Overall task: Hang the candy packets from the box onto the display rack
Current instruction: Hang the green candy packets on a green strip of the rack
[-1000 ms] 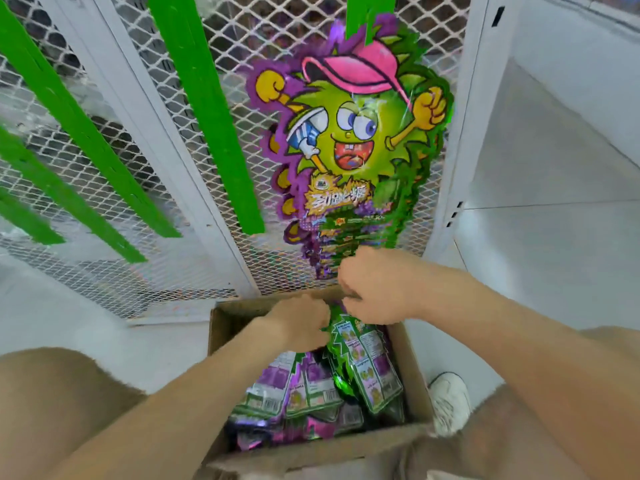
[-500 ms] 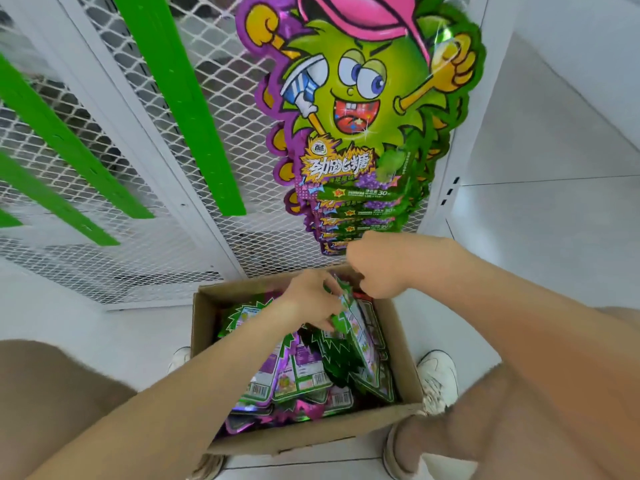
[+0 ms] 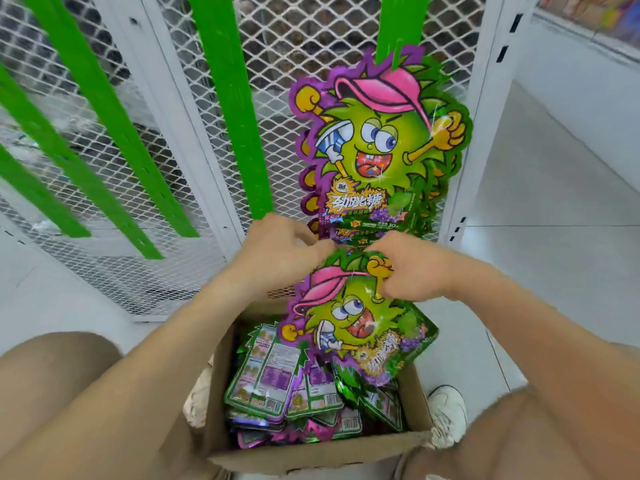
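Note:
A green and purple candy packet (image 3: 353,327) with a cartoon face hangs above the cardboard box (image 3: 311,455), face towards me. My left hand (image 3: 280,251) pinches its top left edge and my right hand (image 3: 412,268) grips its top right corner. Several more packets (image 3: 273,382) lie in the box, mostly back side up. Just above my hands a stack of the same packets (image 3: 377,150) hangs on the white mesh display rack (image 3: 304,39) from a green strip (image 3: 398,26).
Several bare green hanging strips (image 3: 228,98) slant across the mesh to the left. White rack posts (image 3: 485,98) stand on both sides. The box sits on a pale tiled floor between my knees, with a white shoe (image 3: 446,414) at its right.
Both hands have come up out of the box with one packet, now turned face towards me and raised near the bottom of the hanging stack.

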`<state>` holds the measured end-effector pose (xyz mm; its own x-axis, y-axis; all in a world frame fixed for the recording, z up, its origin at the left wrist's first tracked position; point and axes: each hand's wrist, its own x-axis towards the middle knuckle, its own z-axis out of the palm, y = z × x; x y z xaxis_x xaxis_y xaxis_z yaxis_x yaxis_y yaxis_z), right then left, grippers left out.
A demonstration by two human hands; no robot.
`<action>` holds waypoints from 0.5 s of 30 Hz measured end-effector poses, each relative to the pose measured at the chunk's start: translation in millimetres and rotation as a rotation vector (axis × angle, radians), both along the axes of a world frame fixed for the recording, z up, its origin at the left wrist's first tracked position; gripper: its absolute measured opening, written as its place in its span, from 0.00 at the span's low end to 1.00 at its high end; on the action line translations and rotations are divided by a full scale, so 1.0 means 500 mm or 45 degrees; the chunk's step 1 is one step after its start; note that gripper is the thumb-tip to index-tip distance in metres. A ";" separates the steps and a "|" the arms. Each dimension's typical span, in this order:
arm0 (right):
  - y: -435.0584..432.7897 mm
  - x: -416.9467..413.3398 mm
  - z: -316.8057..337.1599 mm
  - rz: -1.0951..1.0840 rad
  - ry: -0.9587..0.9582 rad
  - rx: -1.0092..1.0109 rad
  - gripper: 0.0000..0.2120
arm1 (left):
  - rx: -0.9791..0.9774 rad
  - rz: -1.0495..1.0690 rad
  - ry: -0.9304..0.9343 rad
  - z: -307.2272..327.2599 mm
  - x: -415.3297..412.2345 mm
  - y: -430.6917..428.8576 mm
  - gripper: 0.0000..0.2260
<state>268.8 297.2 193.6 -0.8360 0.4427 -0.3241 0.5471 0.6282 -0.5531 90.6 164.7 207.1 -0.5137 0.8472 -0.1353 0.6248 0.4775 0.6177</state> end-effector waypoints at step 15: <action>0.025 -0.004 0.166 -0.202 0.984 0.548 0.11 | 0.710 -0.307 -0.122 0.173 -0.019 0.011 0.13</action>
